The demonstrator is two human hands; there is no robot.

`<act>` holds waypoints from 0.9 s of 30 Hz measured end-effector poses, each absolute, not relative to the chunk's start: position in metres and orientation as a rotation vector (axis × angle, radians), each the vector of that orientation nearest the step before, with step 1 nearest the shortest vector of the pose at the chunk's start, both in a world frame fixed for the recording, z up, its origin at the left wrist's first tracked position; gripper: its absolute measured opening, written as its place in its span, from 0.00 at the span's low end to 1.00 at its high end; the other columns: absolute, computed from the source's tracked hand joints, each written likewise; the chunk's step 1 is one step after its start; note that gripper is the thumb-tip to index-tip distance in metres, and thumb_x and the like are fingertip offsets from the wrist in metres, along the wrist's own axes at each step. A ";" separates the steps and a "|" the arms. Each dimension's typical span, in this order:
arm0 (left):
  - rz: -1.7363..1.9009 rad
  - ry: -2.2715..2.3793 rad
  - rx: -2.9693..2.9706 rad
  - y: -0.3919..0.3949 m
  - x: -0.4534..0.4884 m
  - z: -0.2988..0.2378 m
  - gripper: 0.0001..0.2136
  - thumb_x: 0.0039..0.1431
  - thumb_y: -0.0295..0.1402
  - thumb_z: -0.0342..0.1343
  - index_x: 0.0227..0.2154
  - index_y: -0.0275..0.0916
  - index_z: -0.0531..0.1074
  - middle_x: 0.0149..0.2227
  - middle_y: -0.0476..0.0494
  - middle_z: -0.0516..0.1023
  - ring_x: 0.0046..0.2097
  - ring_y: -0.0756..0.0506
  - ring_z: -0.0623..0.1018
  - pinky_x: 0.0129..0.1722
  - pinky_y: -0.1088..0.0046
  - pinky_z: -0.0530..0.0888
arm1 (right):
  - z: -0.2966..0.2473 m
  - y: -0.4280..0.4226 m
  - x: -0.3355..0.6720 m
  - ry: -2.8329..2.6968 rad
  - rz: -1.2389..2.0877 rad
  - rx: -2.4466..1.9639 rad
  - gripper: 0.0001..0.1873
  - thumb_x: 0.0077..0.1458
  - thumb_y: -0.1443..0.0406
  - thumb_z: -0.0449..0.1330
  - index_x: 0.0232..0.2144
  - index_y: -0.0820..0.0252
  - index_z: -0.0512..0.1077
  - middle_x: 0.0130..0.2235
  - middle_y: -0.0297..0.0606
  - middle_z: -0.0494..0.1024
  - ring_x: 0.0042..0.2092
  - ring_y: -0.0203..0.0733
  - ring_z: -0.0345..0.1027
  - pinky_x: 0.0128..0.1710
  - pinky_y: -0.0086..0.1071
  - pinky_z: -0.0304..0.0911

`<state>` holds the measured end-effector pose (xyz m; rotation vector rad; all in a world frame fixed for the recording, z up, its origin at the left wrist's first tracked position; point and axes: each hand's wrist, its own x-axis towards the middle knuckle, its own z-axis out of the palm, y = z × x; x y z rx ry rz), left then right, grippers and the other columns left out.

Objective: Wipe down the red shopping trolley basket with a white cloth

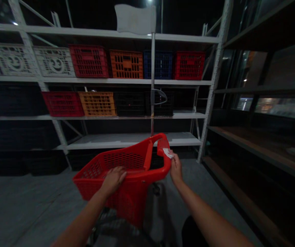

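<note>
Left hand (113,180) palm-down, fingers curled over the rim of a red plastic shopping trolley (133,199). Right hand (176,168) in a narrow pinch, holding a white paper slip (168,153) just beside the trolley's raised red handle (163,145). Trolley stands on a grey concrete floor (34,209), facing white steel shelving (111,81) stacked with red, orange, blue and black plastic crates (126,64). Dark wooden shelves (255,144) line the right. White flag (135,19) tops a metal pole (152,68) rising behind the trolley.
</note>
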<state>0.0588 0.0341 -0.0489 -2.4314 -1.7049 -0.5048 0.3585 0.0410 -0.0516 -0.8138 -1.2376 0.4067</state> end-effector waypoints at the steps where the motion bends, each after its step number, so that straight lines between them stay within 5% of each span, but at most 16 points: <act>1: -0.616 -1.656 -2.381 0.031 0.063 -0.045 0.20 0.60 0.40 0.36 0.39 0.40 0.72 0.48 0.41 0.72 0.50 0.44 0.70 0.50 0.64 0.63 | -0.057 0.031 0.350 -1.197 0.425 -0.791 0.15 0.59 0.65 0.43 0.43 0.59 0.66 0.53 0.41 0.67 0.58 0.39 0.55 0.58 0.41 0.48; 6: -1.030 -1.522 -2.242 -0.014 0.123 -0.016 0.21 0.62 0.39 0.32 0.36 0.37 0.72 0.43 0.41 0.74 0.47 0.46 0.71 0.50 0.67 0.65 | -0.078 -0.003 0.339 -1.444 0.390 -0.712 0.15 0.59 0.69 0.44 0.44 0.57 0.67 0.55 0.38 0.66 0.59 0.38 0.53 0.59 0.40 0.49; 12: -0.662 -1.842 -2.086 -0.053 0.175 0.009 0.25 0.59 0.49 0.34 0.30 0.38 0.72 0.27 0.39 0.77 0.32 0.42 0.76 0.33 0.68 0.68 | -0.034 0.041 0.371 -1.954 0.119 -0.739 0.19 0.56 0.72 0.45 0.45 0.57 0.69 0.52 0.36 0.69 0.58 0.39 0.56 0.58 0.40 0.51; 20: -0.676 -1.850 -1.979 -0.040 0.150 0.009 0.25 0.60 0.45 0.32 0.25 0.39 0.73 0.25 0.40 0.77 0.31 0.43 0.77 0.32 0.70 0.67 | 0.025 0.093 0.348 -1.973 0.116 -1.221 0.17 0.59 0.69 0.46 0.47 0.57 0.69 0.54 0.39 0.67 0.60 0.45 0.51 0.57 0.46 0.49; 27: -0.670 -1.848 -2.019 -0.039 0.139 0.008 0.24 0.60 0.44 0.34 0.27 0.39 0.74 0.27 0.41 0.78 0.31 0.45 0.77 0.32 0.72 0.67 | 0.011 0.040 0.310 -2.455 0.081 -0.666 0.19 0.61 0.67 0.44 0.50 0.52 0.67 0.54 0.32 0.67 0.60 0.39 0.49 0.59 0.38 0.47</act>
